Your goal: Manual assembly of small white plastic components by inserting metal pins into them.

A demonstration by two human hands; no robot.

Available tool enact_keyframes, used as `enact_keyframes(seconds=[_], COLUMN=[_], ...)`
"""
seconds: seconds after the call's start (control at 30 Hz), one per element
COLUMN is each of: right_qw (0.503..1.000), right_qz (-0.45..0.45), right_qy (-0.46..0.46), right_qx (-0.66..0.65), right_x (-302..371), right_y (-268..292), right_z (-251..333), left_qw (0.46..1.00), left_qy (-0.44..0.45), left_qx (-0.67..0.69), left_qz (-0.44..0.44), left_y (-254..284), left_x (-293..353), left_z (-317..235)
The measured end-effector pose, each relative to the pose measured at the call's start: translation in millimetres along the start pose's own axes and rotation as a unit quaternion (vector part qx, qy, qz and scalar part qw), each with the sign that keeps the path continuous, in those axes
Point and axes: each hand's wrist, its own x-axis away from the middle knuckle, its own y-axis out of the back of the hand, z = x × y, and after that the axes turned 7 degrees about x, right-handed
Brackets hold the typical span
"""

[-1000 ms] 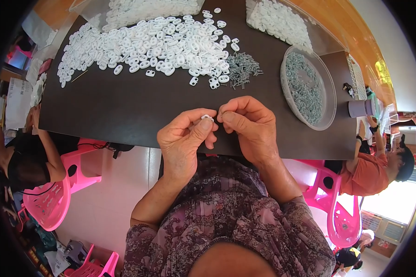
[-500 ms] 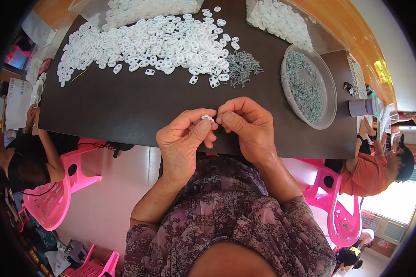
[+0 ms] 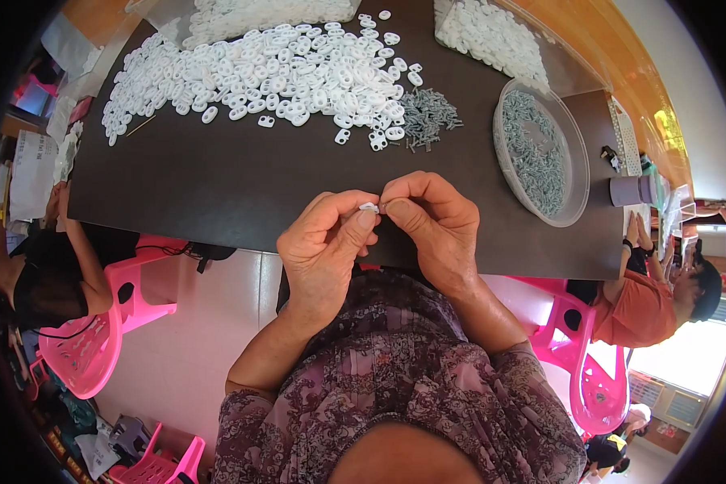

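Note:
My left hand (image 3: 324, 242) and my right hand (image 3: 429, 222) meet fingertip to fingertip over the near edge of a dark table (image 3: 218, 177). Between the thumbs and forefingers sits one small white plastic piece (image 3: 369, 207), pinched by both hands. What else the right fingers may hold is hidden. A wide heap of the same white pieces (image 3: 258, 77) lies at the far side of the table. A small pile of grey metal pins (image 3: 427, 119) lies beside that heap.
A round clear dish (image 3: 540, 153) full of grey pins stands at the right. Clear bags of white pieces (image 3: 492, 32) lie at the back. Pink plastic chairs (image 3: 97, 339) stand on the floor. Other people sit at the left (image 3: 32, 274) and the right (image 3: 653, 298).

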Motion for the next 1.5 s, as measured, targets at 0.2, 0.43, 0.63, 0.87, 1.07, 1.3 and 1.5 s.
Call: enact_keyframes(seconds=[0.2, 0.43, 0.63, 0.87, 1.07, 1.3, 1.5], right_qw=[1.0, 0.999, 0.999, 0.98, 0.929, 0.955, 0.965], right_qz=[-0.002, -0.008, -0.015, -0.032, -0.056, -0.025, 0.007], right_qy=[0.002, 0.011, 0.018, 0.111, 0.238, 0.18, 0.136], right_qx=[0.021, 0.036, 0.046, 0.161, 0.278, 0.236, 0.223], right_x=[0, 1, 2, 2, -1, -2, -3], right_y=[-1, -4, -6, -5, -8, -8, -2], right_z=[-2, -2, -4, -14, -22, -12, -8], left_qw=[0.999, 0.997, 0.994, 0.982, 0.969, 0.977, 0.973], left_qy=[-0.015, -0.049, -0.063, -0.116, -0.153, -0.129, -0.137], left_qx=[-0.038, -0.064, -0.084, -0.148, -0.192, -0.172, -0.186], left_qz=[-0.004, -0.005, -0.007, -0.011, -0.008, -0.019, 0.002], left_y=[-3, -2, -3, -3, -2, 2, 2], left_x=[0, 1, 1, 2, 5, 1, 1], left_z=[-3, -1, 0, 1, 4, 0, -3])
